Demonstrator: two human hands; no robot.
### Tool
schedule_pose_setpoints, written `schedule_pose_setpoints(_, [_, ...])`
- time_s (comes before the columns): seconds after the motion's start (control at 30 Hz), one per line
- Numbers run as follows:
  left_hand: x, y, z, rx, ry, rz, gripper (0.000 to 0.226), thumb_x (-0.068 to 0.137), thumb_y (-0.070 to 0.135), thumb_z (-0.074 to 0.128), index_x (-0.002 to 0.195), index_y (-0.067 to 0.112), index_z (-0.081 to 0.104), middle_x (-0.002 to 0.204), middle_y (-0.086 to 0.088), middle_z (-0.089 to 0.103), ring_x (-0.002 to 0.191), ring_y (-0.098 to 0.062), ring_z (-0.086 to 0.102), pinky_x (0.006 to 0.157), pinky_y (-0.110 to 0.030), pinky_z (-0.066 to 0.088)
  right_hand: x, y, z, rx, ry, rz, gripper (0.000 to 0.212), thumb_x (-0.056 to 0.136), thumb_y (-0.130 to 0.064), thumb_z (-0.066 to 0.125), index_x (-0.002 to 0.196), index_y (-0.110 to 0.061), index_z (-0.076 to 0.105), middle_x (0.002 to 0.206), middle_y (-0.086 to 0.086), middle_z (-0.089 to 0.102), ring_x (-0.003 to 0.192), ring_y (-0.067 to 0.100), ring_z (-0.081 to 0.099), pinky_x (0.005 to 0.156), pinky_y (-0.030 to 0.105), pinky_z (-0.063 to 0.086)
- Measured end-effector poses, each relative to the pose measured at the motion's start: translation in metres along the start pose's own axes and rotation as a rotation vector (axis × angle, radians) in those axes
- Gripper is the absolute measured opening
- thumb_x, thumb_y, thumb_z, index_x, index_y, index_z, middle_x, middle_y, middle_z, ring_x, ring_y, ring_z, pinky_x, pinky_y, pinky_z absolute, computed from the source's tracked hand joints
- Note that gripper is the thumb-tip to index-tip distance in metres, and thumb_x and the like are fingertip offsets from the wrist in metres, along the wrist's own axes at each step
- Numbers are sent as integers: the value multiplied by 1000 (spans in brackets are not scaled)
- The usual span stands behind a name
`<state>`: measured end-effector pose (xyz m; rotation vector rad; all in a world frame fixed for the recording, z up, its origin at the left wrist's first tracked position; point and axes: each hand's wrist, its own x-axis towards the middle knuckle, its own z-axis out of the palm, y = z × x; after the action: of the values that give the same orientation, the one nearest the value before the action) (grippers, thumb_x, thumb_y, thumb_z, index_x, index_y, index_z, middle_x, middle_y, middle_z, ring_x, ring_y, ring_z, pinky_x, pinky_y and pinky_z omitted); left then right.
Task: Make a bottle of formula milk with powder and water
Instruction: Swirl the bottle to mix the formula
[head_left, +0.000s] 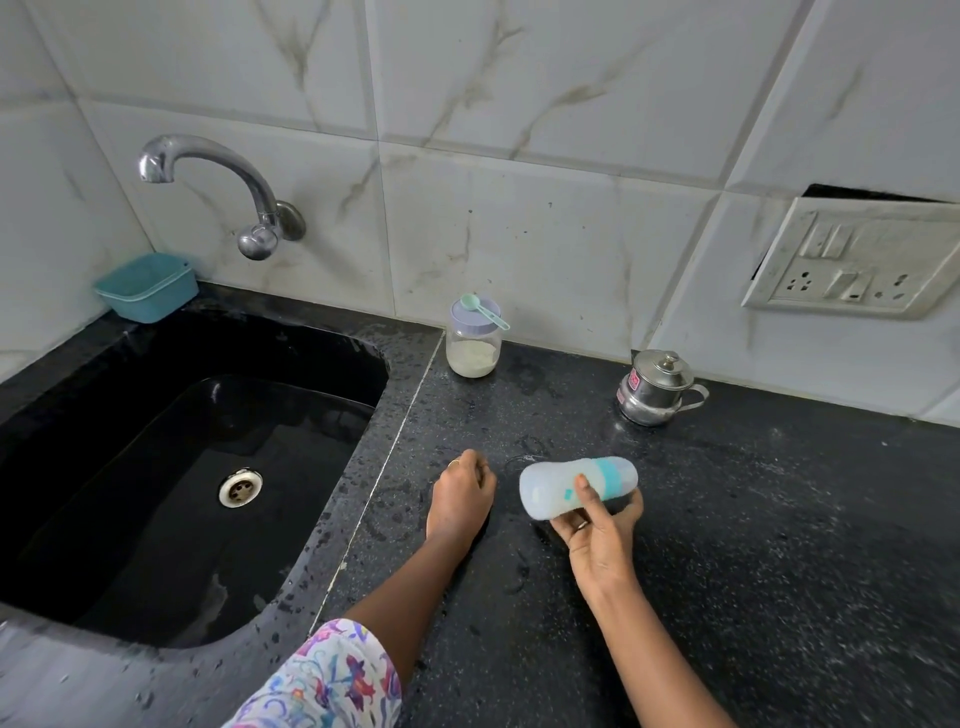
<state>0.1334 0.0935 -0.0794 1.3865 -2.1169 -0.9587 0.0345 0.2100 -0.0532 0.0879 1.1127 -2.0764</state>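
Note:
My right hand (597, 525) grips a baby bottle (556, 486) with a teal ring and clear cap, tipped on its side just above the black counter (727, 545); the bottle looks blurred. My left hand (462, 493) rests on the counter left of the bottle, fingers curled in, with nothing visible in it. At the back stands a clear jar of white powder (472, 351) with a lilac lid, and a teal scoop (480, 306) lies on that lid. A small steel lidded pot (654, 389) with a handle stands to the right by the wall.
A black sink (171, 467) with a steel drain lies to the left, under a wall tap (218, 182). A teal plastic tub (145, 286) sits at the sink's back corner. A socket plate (852, 260) hangs on the tiled wall at right. The counter is wet in places.

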Motion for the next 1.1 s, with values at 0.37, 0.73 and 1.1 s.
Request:
schedule_pose_setpoints(0.37, [0,-1,1,9,9,4,11,91,18,50,90,8,56,84,-7,63,76,-24,58,69,-38,47,-7,0,0,-182,-73,-23,81,78,10,63,133,-38,27,108,7,62,96,23,63,62,40,57])
schedule_pose_setpoints(0.73, [1,-1,2,5,1,-7,10,91,18,50,92,10,56,87,-5,62,76,-21,56,70,-34,45,-9,-1,-2,-170,-76,-13,80,77,10,63,130,-40,30,108,9,62,97,25,63,71,46,56])
schedule_pose_setpoints(1.1, [1,-2,2,1,5,6,10,92,19,49,92,11,56,85,-4,62,75,-21,58,68,-35,47,-5,-3,-3,-83,-43,-34,91,65,3,75,132,-38,31,114,8,60,99,25,62,64,44,59])
